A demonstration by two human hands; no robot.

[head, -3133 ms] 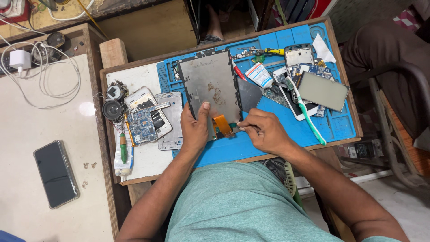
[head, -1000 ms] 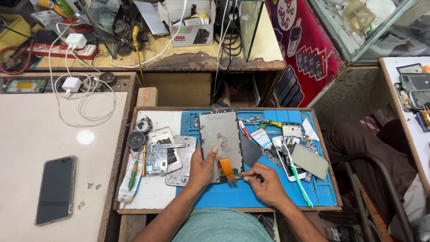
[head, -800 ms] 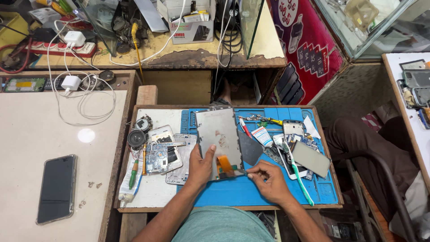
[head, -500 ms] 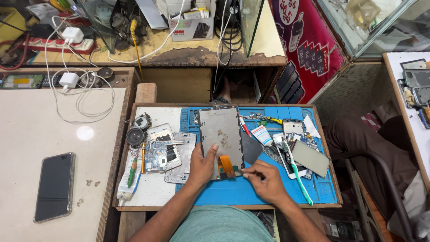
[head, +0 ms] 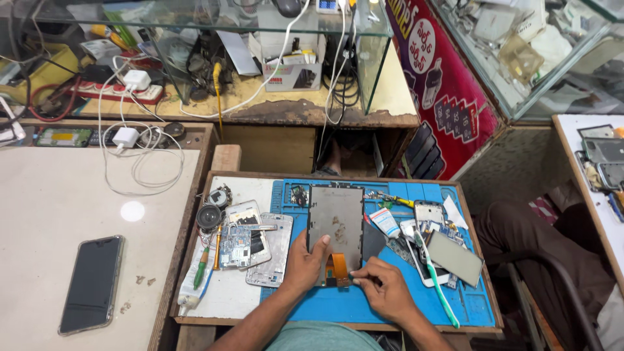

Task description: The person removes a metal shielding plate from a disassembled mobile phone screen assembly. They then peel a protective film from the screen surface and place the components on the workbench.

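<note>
While both hands work at the near edge of the blue repair mat [head: 390, 312], a dark grey display panel [head: 335, 218] lies flat on it, back side up, long axis running 12 to 6 o'clock. An orange flex cable [head: 337, 268] hangs off the panel's 6 o'clock edge.

Left hand [head: 307, 260]: fingers spread, thumb and forefinger pressed flat on the panel's lower left corner, at 9 o'clock from the flex cable. No object is enclosed in it.

Right hand [head: 385, 290]: fingers curled into a narrow pinch, tips just beside the flex cable at its 4 o'clock side. Whether a small tool sits in the pinch cannot be told.

Surroundings on the tray: at 9 o'clock from the panel, a silver phone frame [head: 272, 250] and an opened phone with exposed circuit board [head: 239, 238]. Farther toward 9 o'clock, a green-handled screwdriver [head: 202, 268]. At 3 o'clock from the panel, a white and green toothbrush [head: 435, 283] lies diagonally, with a grey rectangular screen part [head: 456, 257] just beyond it.

Well apart at 8 o'clock, on the white counter [head: 58, 201], a black smartphone [head: 91, 283] lies face up. A white charger with coiled cable [head: 130, 143] sits at 10 o'clock.
</note>
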